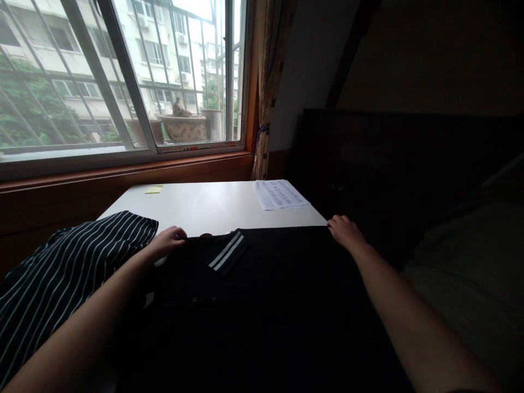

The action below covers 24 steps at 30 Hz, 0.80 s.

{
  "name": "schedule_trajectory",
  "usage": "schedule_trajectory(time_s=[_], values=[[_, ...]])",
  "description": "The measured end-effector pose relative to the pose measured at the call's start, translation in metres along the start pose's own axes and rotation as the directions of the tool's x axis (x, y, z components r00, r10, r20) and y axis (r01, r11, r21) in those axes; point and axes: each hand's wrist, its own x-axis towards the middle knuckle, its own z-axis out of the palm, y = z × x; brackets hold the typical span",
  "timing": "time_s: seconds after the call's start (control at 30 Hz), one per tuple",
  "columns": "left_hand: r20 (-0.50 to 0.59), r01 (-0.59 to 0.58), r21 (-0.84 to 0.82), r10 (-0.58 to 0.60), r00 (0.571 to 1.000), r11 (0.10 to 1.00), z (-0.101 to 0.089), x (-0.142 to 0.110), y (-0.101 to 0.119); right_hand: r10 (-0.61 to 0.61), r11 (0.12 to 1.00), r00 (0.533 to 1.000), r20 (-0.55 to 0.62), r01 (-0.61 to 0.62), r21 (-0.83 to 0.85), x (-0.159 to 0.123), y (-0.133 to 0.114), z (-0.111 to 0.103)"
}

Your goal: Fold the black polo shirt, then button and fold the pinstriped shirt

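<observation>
"Starting at the left, why is the black fabric with thin white stripes (110, 237) bunched there?"

"Perhaps to leave room for the black cloth garment (282, 289), spread over the near part of the smooth white desk (200, 204). Next, the left hand (171, 240) has its grip closed on the garment's far edge."

"And further right?"

"Printed white paper sheets (281, 195) lie just past that edge, seemingly clear of the cloth. Then the right hand (346, 232) has its grip pinching the far right corner; hands set wide apart probably hold the edge straight."

"How does the garment look?"

"From the left: two small round buttons (203, 299), a slanting dark band with two pale grey stripes (227, 252), then broad black, too dark to show creases. Collar or cuff, I cannot tell."
</observation>
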Motion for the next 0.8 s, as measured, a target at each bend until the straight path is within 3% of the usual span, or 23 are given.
schedule_trajectory(time_s=[0.2,0.53,0.8], values=[[-0.035,-0.019,-0.047,0.018,0.999,0.999,-0.013,-0.016,0.008,-0.022,0.995,0.996,-0.082,0.030,0.094,-0.013,0.024,-0.019],[-0.049,-0.153,-0.074,0.149,0.988,0.986,-0.048,-0.061,0.061,-0.019,0.980,0.981,-0.192,0.056,0.190,-0.063,0.059,-0.051],[-0.097,-0.221,-0.099,0.211,0.973,0.970,-0.057,-0.082,0.083,0.041,0.981,0.976,-0.213,0.000,0.192,-0.084,0.086,-0.069]])
